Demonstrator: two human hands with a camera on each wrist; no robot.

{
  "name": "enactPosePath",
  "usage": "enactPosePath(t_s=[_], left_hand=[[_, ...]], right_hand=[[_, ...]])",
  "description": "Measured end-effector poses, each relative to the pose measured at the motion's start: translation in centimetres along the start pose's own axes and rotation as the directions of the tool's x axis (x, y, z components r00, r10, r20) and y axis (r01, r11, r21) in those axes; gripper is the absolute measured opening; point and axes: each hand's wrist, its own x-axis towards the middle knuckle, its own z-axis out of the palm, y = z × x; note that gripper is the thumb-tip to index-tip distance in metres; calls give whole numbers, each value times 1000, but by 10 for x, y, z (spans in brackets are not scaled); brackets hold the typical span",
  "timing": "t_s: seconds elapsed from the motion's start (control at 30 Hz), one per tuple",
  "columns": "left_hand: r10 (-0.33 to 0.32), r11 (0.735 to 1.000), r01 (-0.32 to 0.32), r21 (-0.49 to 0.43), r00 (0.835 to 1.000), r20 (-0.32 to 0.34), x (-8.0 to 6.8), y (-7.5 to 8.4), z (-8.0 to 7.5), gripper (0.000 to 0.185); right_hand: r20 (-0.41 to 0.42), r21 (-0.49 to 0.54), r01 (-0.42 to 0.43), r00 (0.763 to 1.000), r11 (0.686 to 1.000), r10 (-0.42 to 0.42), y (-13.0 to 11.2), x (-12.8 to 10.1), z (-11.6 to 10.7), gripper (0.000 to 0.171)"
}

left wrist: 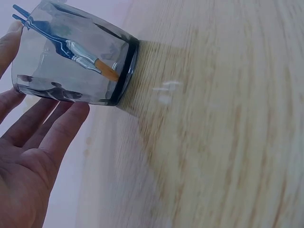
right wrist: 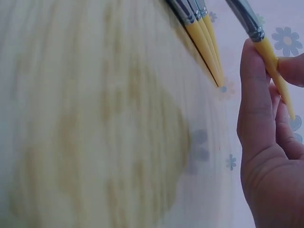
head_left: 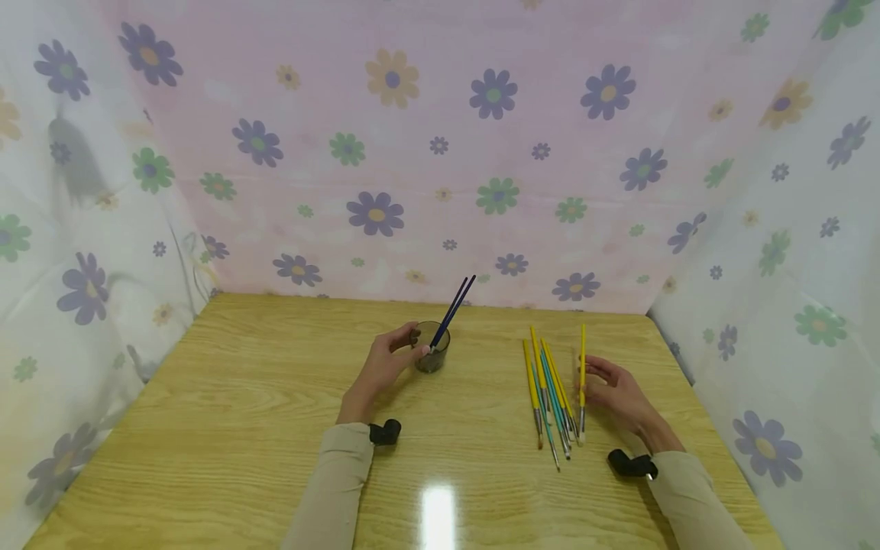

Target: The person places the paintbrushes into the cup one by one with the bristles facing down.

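Brush (head_left: 582, 374) lies on the counter (head_left: 241, 397), long axis running away from us, just right of the other brushes (head_left: 546, 389). Our right hand (head_left: 622, 393) is nearer; its fingers (right wrist: 254, 80) pinch the yellow handle. Our left hand (head_left: 381, 367) curls round the glass (head_left: 431, 347), well apart to the left, holding two blue brushes (head_left: 454, 309).

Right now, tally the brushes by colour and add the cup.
blue brushes: 2, standing in the cup
yellow brushes: 4, one of them pinched by the right hand
teal brushes: 1, as far as the bundle shows
glass cup: 1
Total: 8
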Motion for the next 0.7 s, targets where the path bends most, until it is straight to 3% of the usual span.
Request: enactPosePath(t_s=[0.27, 0.7], left_hand=[[-15, 1000, 15, -9, 1000, 6, 0, 1, -1, 65], [-10, 1000, 10, 3, 1000, -3, -2, 3, 0, 64]], right_hand=[[49, 80, 52, 997, 995, -56, -1, 1, 10, 66], [52, 134, 128, 989, 983, -136, -9, 4, 42, 59]])
